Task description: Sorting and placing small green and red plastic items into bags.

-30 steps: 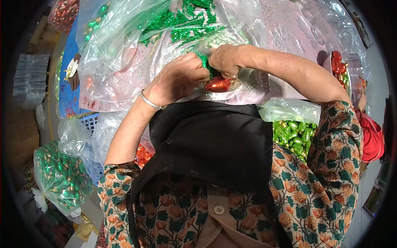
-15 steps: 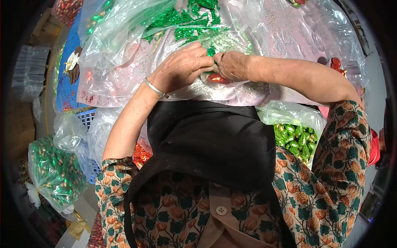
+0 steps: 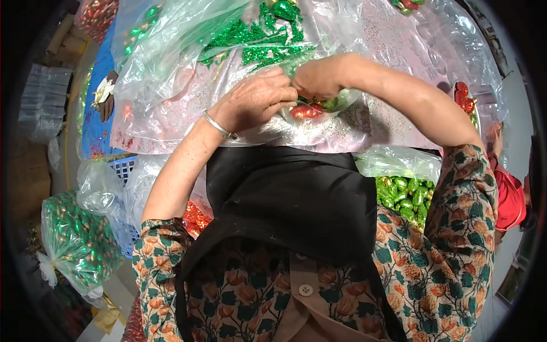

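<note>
Above the near edge of the plastic-covered work surface, my left hand (image 3: 256, 98) is closed, its fingers curled together at the mouth of a small clear plastic bag (image 3: 346, 101). Right against it, my right hand (image 3: 319, 76) is a fist, also at the bag's gathered edge; its fingertips are hidden. Inside the bag, under my hands, lie a shiny red glitter ornament (image 3: 306, 111) and a darker green ornament (image 3: 329, 104). Just beyond my hands, loose green glitter (image 3: 268, 52) is spread on the sheet, with a shiny green ornament (image 3: 284, 9) at its far side.
Lime-green ornaments (image 3: 405, 196) fill an open bag at my right, red glittery pieces (image 3: 196, 218) lie at my left. A tied bag of green ornaments (image 3: 80, 242) stands far left near a blue crate (image 3: 122, 167). A person in red (image 3: 509, 196) is at the right edge.
My right hand has shifted slightly up and away from me. More of the bagged red ornament shows, and the green one beside it is now visible. The person in red has come further into view.
</note>
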`<action>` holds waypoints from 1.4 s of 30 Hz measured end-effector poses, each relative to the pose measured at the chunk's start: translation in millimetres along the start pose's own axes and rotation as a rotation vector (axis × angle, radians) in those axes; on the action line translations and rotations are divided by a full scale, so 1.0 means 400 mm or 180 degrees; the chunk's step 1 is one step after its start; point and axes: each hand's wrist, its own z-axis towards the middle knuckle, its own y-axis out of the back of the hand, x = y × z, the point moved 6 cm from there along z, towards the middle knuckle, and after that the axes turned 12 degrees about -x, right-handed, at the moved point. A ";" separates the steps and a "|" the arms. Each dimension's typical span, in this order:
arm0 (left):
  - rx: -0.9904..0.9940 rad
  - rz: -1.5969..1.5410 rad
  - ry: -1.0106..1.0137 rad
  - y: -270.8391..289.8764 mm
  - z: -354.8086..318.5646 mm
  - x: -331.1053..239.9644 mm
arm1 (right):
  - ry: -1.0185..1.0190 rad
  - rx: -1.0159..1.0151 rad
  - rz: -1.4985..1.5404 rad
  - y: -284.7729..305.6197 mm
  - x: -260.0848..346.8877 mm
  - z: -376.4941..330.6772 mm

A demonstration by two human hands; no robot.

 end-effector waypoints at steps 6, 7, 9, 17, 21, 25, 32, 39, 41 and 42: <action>-0.0190 -0.0110 -0.0151 0.007 -0.001 -0.019 | 0.0946 -0.2348 -0.0793 0.007 0.002 -0.005; -0.0105 -0.0094 -0.0093 0.005 -0.003 -0.020 | 0.0780 -0.2120 -0.0400 0.001 -0.012 0.011; 0.0017 -0.0101 -0.0051 0.000 -0.009 -0.027 | 0.0413 -0.1652 0.0394 -0.012 -0.030 0.042; 0.0764 0.0479 0.0353 0.029 -0.024 -0.042 | -0.0336 -0.1537 0.0720 0.024 -0.031 -0.154; 0.0906 0.0794 0.0487 0.113 -0.120 -0.041 | -0.1388 -0.5298 0.2367 -0.176 -0.188 -0.642; 0.0580 0.1162 0.0535 0.120 -0.130 -0.011 | -0.5178 -0.3598 0.1322 -0.817 -0.248 -0.953; 0.0165 0.1425 0.0407 0.117 -0.027 -0.081 | -0.3826 -0.1854 0.1110 -1.290 -0.125 -0.686; -0.1892 0.1980 0.1743 0.403 -0.323 -0.057 | -0.4074 -0.1851 0.1940 -1.507 -0.153 -0.734; -0.2916 0.1748 0.3151 0.406 -0.621 -0.040 | -0.4676 -0.1509 0.1715 -1.327 -0.125 -0.769; -0.3484 0.1582 0.3343 0.384 -0.762 -0.047 | -0.4702 -0.1597 0.1757 -1.226 -0.108 -0.787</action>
